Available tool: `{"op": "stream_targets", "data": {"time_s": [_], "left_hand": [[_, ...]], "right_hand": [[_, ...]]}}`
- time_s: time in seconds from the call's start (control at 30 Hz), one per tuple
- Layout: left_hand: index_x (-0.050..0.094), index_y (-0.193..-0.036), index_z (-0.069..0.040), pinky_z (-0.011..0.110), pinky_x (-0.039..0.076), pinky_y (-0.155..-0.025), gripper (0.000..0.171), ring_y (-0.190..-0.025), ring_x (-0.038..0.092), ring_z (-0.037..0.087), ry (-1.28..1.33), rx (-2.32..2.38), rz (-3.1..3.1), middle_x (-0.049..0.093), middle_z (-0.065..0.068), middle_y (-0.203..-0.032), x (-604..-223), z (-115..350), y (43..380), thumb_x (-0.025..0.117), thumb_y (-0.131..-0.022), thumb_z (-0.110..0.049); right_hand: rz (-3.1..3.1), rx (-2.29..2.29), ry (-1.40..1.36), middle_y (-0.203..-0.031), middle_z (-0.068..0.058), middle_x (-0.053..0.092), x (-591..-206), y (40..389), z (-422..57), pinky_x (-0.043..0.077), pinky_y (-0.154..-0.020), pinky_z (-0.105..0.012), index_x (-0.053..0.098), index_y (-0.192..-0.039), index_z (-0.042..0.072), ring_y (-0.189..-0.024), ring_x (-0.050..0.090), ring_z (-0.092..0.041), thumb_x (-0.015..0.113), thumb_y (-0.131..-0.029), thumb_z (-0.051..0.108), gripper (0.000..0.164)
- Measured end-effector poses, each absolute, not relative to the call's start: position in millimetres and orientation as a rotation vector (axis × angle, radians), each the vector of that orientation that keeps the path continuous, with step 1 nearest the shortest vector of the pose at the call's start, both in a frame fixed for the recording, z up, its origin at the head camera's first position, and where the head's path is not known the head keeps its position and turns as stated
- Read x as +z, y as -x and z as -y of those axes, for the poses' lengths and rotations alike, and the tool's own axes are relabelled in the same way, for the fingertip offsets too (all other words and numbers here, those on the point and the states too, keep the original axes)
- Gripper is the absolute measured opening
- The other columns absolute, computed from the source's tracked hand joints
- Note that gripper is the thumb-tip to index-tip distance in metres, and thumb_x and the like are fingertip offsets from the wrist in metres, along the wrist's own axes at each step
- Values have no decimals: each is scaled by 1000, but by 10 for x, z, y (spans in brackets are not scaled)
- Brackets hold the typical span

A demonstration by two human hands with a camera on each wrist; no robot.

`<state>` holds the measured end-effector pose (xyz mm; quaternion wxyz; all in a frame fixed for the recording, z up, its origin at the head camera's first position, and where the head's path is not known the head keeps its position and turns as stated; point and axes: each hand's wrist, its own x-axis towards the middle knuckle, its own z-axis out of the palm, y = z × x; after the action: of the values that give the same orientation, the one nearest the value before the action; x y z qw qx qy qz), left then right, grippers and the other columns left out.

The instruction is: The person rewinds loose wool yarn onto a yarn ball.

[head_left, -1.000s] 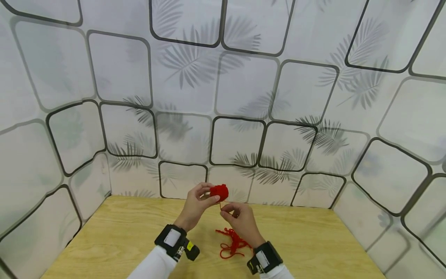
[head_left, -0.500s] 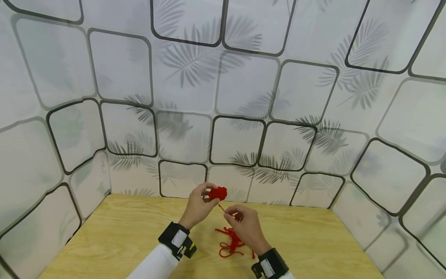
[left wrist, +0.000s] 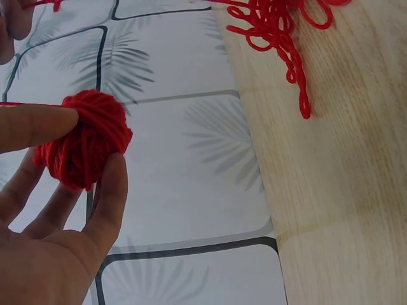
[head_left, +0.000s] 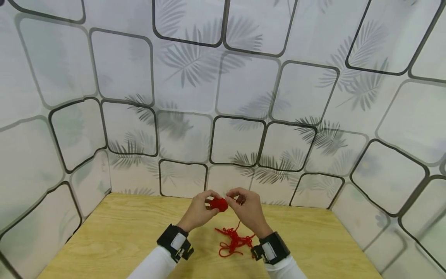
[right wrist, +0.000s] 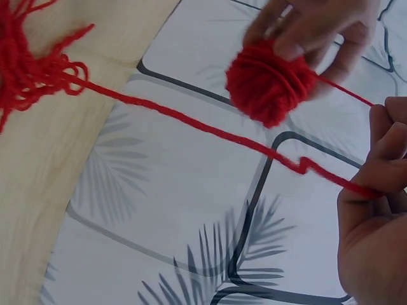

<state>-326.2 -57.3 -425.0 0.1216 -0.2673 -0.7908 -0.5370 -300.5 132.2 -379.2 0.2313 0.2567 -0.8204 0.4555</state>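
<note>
Red yarn ball (left wrist: 95, 136), gripped above the bench (head_left: 296, 232) by the left hand (head_left: 199, 211) — probably light, soft and compressible, best cupped around its sides. Beside the ball, the right hand (head_left: 248, 209) pinches the strand (right wrist: 191, 121); below the ball lies the loose yarn tangle (head_left: 234, 242).

red yarn tangle (right wrist: 18, 73) partly beyond right-wrist view's edge

head view from above the red yarn ball (head_left: 219, 205), facing forward and down, farthest from it, 2 wrist views close, facing it from its left and its right, both sharing it and the loose yarn (right wrist: 19, 73)
</note>
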Motion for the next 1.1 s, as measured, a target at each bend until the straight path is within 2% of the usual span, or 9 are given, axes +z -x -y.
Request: {"op": "stream_targets", "data": {"time_s": [0.13,0.33,0.6,0.73,0.93,1.1], "left_hand": [[67,-110,-4,39,60,-77,28,-96,68,33,860,-1627,2330,65,15,-115,-4272,619,3213,73,-85,7],[66,-114,-2,36,59,-77,29,-99,67,28,973,-1915,2309,63,16,-118,-4272,675,3113,71,-87,5],[60,-120,7,38,59,-83,33,-103,66,28,1111,-2205,2073,62,18,-122,-4162,746,2990,72,-90,1],[56,-122,9,39,58,-86,36,-108,64,28,1048,-2303,2003,58,19,-127,-4135,744,2971,71,-91,2],[54,-120,11,36,58,-87,36,-108,61,30,888,-2301,1932,54,25,-127,-4106,703,2968,72,-90,4],[57,-119,8,30,56,-86,34,-103,61,28,696,-2260,1897,56,23,-124,-4052,672,2993,72,-88,7]], "right_hand": [[2234,1290,-732,-88,0,72,-3723,3085,-1314,45,-54,-23,76,-98,13,-60,52,-13,74,-91,6,10],[2232,1368,-727,-89,-3,72,-3714,3229,-1317,43,-55,-23,77,-97,11,-62,53,-15,75,-92,10,6],[2261,1639,-675,-93,-17,71,-3944,3412,-1301,46,-59,-23,75,-100,0,-64,55,-14,73,-92,6,10],[2291,1699,-618,-93,-15,72,-4081,3427,-1286,47,-59,-21,75,-101,-1,-66,56,-14,73,-92,6,11],[2353,1717,-556,-84,-7,67,-4218,3314,-1262,47,-57,-22,73,-103,-3,-65,52,-13,67,-91,-6,14],[2401,1627,-619,-83,-8,68,-4207,3127,-1222,47,-55,-21,74,-101,-1,-61,53,-10,72,-92,2,10]]}}
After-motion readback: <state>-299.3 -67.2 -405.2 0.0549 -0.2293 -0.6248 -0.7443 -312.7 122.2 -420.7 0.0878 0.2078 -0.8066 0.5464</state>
